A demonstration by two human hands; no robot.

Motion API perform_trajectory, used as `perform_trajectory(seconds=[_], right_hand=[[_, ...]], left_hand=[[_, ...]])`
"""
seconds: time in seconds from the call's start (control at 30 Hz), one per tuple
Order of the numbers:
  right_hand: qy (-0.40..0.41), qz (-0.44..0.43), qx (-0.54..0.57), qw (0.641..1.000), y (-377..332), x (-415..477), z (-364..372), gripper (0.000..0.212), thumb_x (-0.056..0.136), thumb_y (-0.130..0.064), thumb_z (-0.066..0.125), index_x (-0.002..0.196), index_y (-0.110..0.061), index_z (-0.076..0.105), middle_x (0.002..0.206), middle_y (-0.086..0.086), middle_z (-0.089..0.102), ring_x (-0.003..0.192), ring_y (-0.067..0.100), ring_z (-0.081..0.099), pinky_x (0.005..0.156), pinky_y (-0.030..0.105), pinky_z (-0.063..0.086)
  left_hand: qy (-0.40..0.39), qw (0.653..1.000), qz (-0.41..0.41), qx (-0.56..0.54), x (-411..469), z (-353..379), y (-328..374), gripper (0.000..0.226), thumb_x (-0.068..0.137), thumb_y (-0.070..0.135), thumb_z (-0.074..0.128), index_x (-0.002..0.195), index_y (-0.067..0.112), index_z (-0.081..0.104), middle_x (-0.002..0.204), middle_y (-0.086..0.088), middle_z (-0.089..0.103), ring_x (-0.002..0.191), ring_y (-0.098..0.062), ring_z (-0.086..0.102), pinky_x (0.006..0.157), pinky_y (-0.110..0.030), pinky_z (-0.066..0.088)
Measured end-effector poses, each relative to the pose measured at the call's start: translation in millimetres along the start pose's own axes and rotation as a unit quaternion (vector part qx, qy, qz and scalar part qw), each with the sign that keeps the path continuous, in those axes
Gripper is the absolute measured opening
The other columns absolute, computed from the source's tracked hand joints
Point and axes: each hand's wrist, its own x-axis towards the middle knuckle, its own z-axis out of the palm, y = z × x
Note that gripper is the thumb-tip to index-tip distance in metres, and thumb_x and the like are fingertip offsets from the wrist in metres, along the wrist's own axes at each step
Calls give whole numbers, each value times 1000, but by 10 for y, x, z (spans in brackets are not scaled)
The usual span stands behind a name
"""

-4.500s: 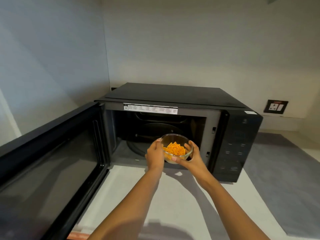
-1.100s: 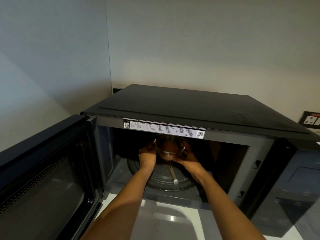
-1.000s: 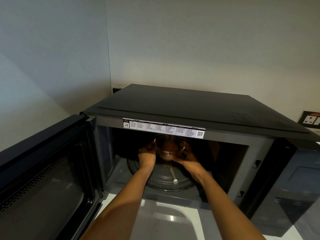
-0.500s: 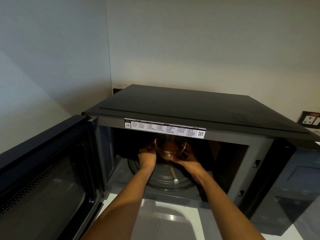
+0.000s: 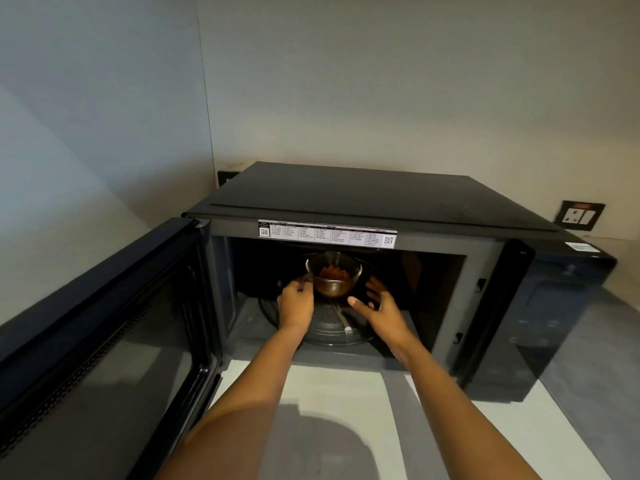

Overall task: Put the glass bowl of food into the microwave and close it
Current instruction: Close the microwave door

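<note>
Bowl [image 5: 333,276] sits on the turntable [image 5: 329,327] between both hands; left hand [image 5: 296,303] curls at its side, right hand [image 5: 375,304] splayed beside it. Risk: a withdrawing wrist clips the rim, tipping food.

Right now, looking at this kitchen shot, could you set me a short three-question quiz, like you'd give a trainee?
1. True or false: the microwave door is shut.
2. Where does the glass bowl sit? A) on the counter B) on the turntable inside the microwave C) on top of the microwave
3. Which hand has plainly let go of the bowl, fingers spread?

Key:
1. False; it is swung open to the left.
2. B.
3. The right hand; the left hand is close against the bowl's side, though whether it grips cannot be told.
</note>
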Motion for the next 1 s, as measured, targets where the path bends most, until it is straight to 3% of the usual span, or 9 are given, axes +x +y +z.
perform_trajectory(seconds=[0.17,0.3,0.43,0.57,0.7,0.83,1.0], right_hand=[[88,-78,-158,980,29,-416,-100,48,89,-24,58,134,-13,45,137,6,45,126,20,44,102,24,34],[97,-119,-278,948,125,-756,-206,41,93,-26,49,133,-16,45,135,4,48,127,19,42,103,28,35],[81,-128,-330,931,213,-1109,-374,38,95,-26,45,131,-15,47,134,3,49,125,19,44,101,31,39],[77,-107,-338,932,301,-1473,-564,39,96,-26,41,134,-17,43,140,3,44,128,20,40,104,31,36],[58,-28,-337,939,455,-1871,-715,49,96,-34,40,141,-17,32,151,4,32,136,22,34,110,33,30],[23,11,-392,919,573,-2148,-815,58,95,-40,38,145,-16,23,154,4,24,140,23,28,115,37,27],[-12,31,-468,883,659,-2279,-899,60,96,-41,31,146,-12,16,156,6,17,144,24,17,118,39,21]], left_hand=[[-10,998,47,29,-246,-135,50,31,98,20,42,118,10,64,117,-19,64,111,-32,57,92,-30,42],[25,992,94,74,-473,-295,142,33,98,15,40,123,11,61,119,-16,65,100,-28,60,81,-25,41],[74,976,154,132,-780,-482,277,33,98,13,40,124,9,60,121,-17,64,101,-35,64,86,-37,51],[164,915,245,276,-1081,-688,406,33,95,12,42,122,7,61,124,-16,65,114,-34,59,101,-42,42],[228,846,304,374,-1411,-906,471,33,91,8,46,120,4,62,121,-17,66,117,-32,56,112,-42,31],[258,781,310,477,-1705,-1114,603,38,89,10,46,125,3,57,132,-18,56,128,-34,45,120,-46,17],[292,737,250,556,-1936,-1403,776,45,90,13,47,133,1,46,146,-22,39,138,-38,29,121,-49,9]])
